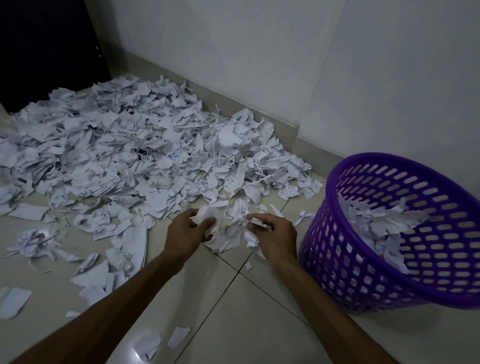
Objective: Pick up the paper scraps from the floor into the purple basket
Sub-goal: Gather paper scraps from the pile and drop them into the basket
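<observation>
Gripping paper with both hands at frame centre. Our left hand (185,232) has its fingers curled round a crumpled white wad (205,217), and our right hand (272,235) pinches smaller scraps (259,222) between thumb and fingertips. The hands are a little apart, and a loose bundle of paper (225,237) hangs between and under them, just above the floor (226,332).

The main pile of paper scraps (130,149) spreads from 9 o'clock round to 1 o'clock of the hands, running up to the skirting at the wall (239,44). Stragglers lie nearer us: a flat torn sheet (12,302) at 8 o'clock, two small pieces (146,345) at 6 to 7 o'clock, and a crumpled ball (28,241) at 9 o'clock.

The purple basket (394,285) sits on the floor at 3 o'clock of the hands, just beside our right hand and tilted so that its mouth faces us (the lens may add to the lean). It already holds a layer of scraps (380,223) well below the rim. A dark cabinet (38,41) stands at 11 o'clock, behind the pile's far left corner.
</observation>
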